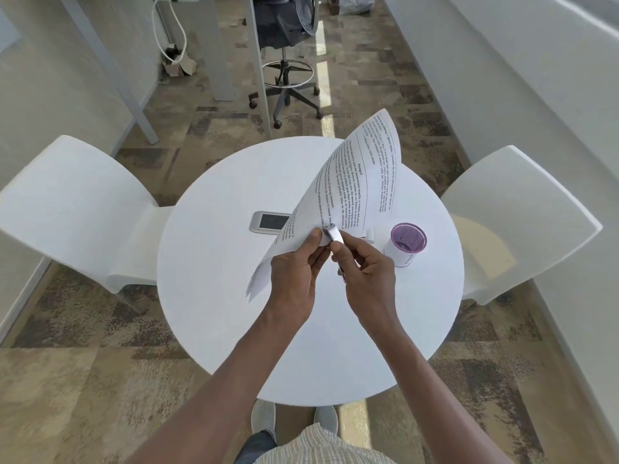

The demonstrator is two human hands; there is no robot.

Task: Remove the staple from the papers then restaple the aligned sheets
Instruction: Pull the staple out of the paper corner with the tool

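Note:
A stack of printed papers (348, 182) is held up above the round white table (207, 296), curling toward the far right. My left hand (294, 279) pinches the papers at their near corner. My right hand (365, 272) grips a small metal staple remover (333, 233), whose shiny jaws press against that same corner just beside my left thumb. The staple itself is too small to make out. A grey stapler (268, 222) lies flat on the table behind the papers, partly hidden by them.
A white cup with a purple rim (407, 244) stands on the table to the right of my hands, with a small white object (368, 235) beside it. White chairs (73, 202) (522, 216) flank the table. An office chair (284, 61) stands beyond.

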